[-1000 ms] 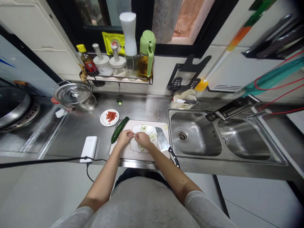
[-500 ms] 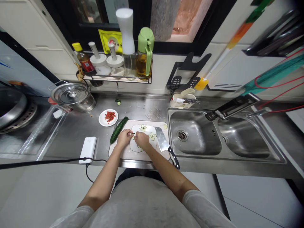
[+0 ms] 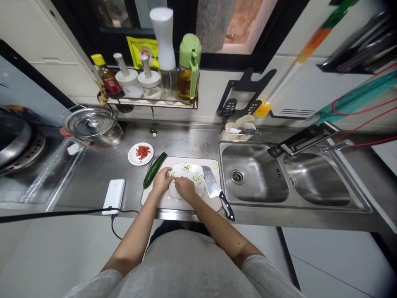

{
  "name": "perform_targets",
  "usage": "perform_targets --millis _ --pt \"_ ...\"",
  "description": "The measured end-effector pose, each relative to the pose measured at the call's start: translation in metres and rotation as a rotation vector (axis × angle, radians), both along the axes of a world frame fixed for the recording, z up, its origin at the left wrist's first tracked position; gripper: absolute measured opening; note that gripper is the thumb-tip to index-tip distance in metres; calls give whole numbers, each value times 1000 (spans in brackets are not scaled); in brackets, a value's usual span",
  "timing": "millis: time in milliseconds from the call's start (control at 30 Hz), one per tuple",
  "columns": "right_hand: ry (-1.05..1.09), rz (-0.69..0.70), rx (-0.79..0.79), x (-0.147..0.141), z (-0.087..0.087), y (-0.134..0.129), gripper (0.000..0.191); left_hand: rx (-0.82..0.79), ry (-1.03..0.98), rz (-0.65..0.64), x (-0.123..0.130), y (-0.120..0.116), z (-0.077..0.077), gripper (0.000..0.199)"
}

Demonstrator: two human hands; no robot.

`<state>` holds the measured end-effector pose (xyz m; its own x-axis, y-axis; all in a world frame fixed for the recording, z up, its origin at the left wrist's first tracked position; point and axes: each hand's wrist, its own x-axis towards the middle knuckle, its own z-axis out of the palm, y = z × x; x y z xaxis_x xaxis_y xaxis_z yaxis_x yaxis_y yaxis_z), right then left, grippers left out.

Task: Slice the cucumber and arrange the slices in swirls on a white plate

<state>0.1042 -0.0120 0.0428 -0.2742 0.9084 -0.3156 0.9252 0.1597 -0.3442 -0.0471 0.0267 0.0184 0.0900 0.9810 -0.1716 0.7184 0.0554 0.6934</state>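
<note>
At the left side of a white square plate [image 3: 200, 192], my left hand [image 3: 161, 182] has its fingers closed at a pale, green-edged cucumber slice [image 3: 173, 174]. My right hand [image 3: 185, 187] meets it from the right, its fingertips pinched at the same slices and partly hiding them. Curved cucumber slices form a pinwheel [image 3: 186, 167] at the plate's top and another pinwheel [image 3: 198, 178] at its right. Under the plate lies a pale cutting board [image 3: 164, 203]. A whole cucumber [image 3: 154, 170] rests along its left edge, and a cleaver [image 3: 212, 182] along its right.
A small plate of chopped red bits [image 3: 132, 159] stands behind the cucumber. To the left are a steel pot [image 3: 108, 135] and a cabled white power bank [image 3: 114, 196]. The double sink [image 3: 257, 174] is on the right. Bottles fill the wall rack [image 3: 155, 102].
My right hand has turned and shifted slightly, with its fingertips lower over the plate's left side. My left hand stays almost in place. The view has shifted a little.
</note>
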Motion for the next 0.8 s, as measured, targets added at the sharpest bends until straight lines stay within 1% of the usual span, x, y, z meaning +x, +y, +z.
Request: perform_targets --millis 133,300,467,633,800 --pt "-27 13 3 0 0 0 36 0 15 -8 1 0 1 29" --pt "-50 31 17 1 -1 -1 39 24 9 -14 0 0 -3 29" --pt "-55 36 14 2 -2 0 38 33 7 -10 0 0 -5 29" --pt "-47 10 53 0 -3 -2 37 31 -4 -13 1 0 -4 28" --pt "-39 47 70 -1 -7 -3 35 22 8 -7 1 1 -3 29"
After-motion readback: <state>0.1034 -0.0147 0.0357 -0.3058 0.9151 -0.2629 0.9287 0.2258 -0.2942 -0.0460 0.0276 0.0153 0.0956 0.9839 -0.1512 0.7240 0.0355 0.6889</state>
